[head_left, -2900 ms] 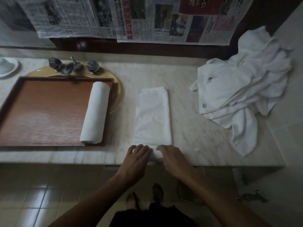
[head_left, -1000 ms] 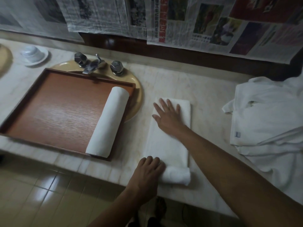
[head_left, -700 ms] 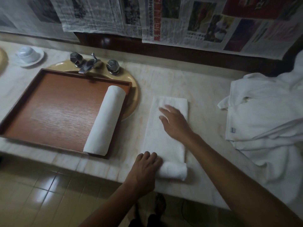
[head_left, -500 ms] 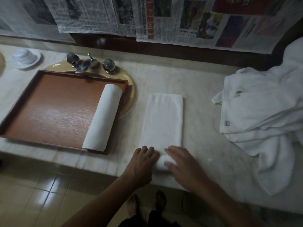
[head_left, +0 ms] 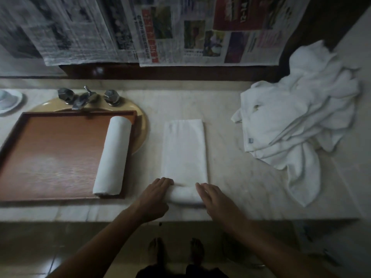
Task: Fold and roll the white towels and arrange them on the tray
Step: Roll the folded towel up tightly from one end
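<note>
Marble counter [head_left: 230, 157], newspapered wall [head_left: 180, 31], tray [head_left: 60, 155] over basin [head_left: 141, 125], towel [head_left: 184, 149] partly rolled

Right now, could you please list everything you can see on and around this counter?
tray: one, reddish-brown wood, on the counter's left, over the sink
rolled towel: one, white, along the tray's right side
folded towel: one, white, mid-counter, near end partly rolled
towel pile: number unclear, white, crumpled at the counter's right
counter: one, pale marble
sink: one, yellow, mostly under the tray
tap: one with two handles, metal, behind the tray
dish: one, white, far left edge
newspapers: several sheets, hung on the wall
left hand: grips the roll's left end
right hand: rests on the roll's right end
feet: two, bare, on the floor
</note>
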`<state>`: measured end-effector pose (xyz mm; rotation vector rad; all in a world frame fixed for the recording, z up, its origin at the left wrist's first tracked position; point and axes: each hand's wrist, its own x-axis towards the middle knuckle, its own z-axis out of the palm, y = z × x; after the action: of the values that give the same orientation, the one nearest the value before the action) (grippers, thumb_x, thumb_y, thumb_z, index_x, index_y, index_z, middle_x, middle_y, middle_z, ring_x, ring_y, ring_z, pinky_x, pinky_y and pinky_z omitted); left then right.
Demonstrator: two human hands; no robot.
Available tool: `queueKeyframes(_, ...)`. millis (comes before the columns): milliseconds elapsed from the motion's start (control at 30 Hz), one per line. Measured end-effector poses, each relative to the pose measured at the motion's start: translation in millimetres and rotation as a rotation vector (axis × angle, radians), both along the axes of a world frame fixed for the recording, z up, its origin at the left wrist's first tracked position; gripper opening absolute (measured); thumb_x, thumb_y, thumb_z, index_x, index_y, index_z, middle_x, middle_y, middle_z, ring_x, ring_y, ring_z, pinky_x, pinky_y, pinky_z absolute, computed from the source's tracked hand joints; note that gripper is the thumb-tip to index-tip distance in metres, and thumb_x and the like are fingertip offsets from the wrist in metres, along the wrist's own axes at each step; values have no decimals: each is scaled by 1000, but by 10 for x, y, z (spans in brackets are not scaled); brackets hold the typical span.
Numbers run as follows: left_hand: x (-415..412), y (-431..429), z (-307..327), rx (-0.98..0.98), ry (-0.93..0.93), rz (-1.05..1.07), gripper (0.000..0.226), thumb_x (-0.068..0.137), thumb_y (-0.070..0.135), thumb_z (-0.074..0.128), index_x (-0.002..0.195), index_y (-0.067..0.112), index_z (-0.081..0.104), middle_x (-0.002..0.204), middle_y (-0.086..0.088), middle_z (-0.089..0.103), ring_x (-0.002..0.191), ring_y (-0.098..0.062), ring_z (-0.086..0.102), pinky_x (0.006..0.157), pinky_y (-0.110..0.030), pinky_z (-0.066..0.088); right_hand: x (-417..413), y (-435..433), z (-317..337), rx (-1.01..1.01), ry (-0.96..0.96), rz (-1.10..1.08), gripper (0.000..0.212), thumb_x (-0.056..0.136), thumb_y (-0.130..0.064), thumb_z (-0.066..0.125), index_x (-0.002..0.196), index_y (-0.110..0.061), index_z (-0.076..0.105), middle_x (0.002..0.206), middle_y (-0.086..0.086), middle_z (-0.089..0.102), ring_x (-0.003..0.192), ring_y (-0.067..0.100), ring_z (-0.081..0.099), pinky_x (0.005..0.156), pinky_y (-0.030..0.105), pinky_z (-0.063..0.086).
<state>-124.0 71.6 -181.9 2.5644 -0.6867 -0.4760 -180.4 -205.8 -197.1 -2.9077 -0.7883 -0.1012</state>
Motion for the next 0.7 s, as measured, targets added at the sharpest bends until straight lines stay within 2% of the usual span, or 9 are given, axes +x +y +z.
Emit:
queueKeyframes(67, -2, 72, 36, -66, 38, 26, 59, 75, 23, 67, 128, 28, 42, 117, 5, 53, 101, -19, 52, 80, -33, 45, -5, 39, 16, -3, 14, -36, 63, 79, 1, 51, 142, 4, 54, 126, 23, 64, 105, 37, 69, 82, 38, 61)
queueKeyframes(133, -5, 114, 70, -99, 48, 22, 55, 82, 30, 69, 129, 32, 40, 118, 7, 55, 98, -15, 53, 79, -31, 48, 21, 57, 86, 2, 58, -72, 82, 62, -4, 77, 141, 3, 55, 125, 20, 65, 102, 33, 69, 80, 35, 60)
queueKeyframes(200, -9, 144, 76, -120, 37, 11, 53, 87, 37, 71, 132, 32, 43, 125, 9, 55, 99, -12, 55, 82, -29, 49, 29, 77, 147, 9, 108, -107, 98, 52, -14, 87, 144, 0, 53, 130, 17, 63, 106, 31, 68, 85, 35, 59)
queueKeyframes(300, 32, 187, 26, -134, 10, -16, 50, 89, 45, 71, 132, 30, 49, 129, 11, 54, 103, -12, 55, 84, -29, 48, -8, 140, 155, 5, 75, -119, 94, 66, -32, 82, 149, -3, 48, 144, 18, 54, 123, 35, 59, 98, 45, 55)
queueKeyframes(367, 72, 214, 0, -151, 8, -15, 50, 88, 48, 73, 130, 29, 53, 125, 12, 54, 102, -11, 54, 83, -28, 47, -35, 222, 151, 2, 54, -129, 91, 74, -42, 83, 150, -9, 46, 146, 15, 53, 125, 34, 55, 100, 47, 51)
queueKeyframes(467, 133, 232, -13, -172, 16, -14, 60, 82, 59, 72, 129, 25, 60, 119, 12, 54, 102, -10, 53, 86, -28, 47, -55, 308, 128, 29, 36, -125, 73, 81, -36, 82, 145, -17, 52, 139, 11, 58, 121, 32, 57, 99, 47, 51)
queueKeyframes(567, 183, 244, -4, -209, 67, 53, 74, 75, 72, 65, 131, 23, 65, 116, 10, 54, 102, -8, 54, 87, -18, 44, 30, 306, 146, 111, 73, -161, 53, 90, -26, 72, 141, -20, 56, 135, 6, 60, 121, 28, 57, 100, 43, 49)
queueKeyframes(633, 227, 240, 7, -227, 129, 125, 66, 80, 64, 73, 131, 24, 67, 115, 7, 55, 98, -7, 56, 85, -15, 42, 139, 301, 188, 131, 142, -197, 46, 95, -26, 67, 140, -24, 57, 133, 1, 61, 121, 24, 56, 101, 42, 47)
queueKeyframes(700, 267, 216, 17, -223, 180, 174, 50, 90, 53, 71, 132, 26, 66, 115, 7, 54, 98, -6, 57, 86, -20, 44, 252, 304, 245, 113, 205, -229, 42, 99, -28, 60, 141, -28, 55, 135, -3, 60, 124, 23, 53, 103, 42, 42)
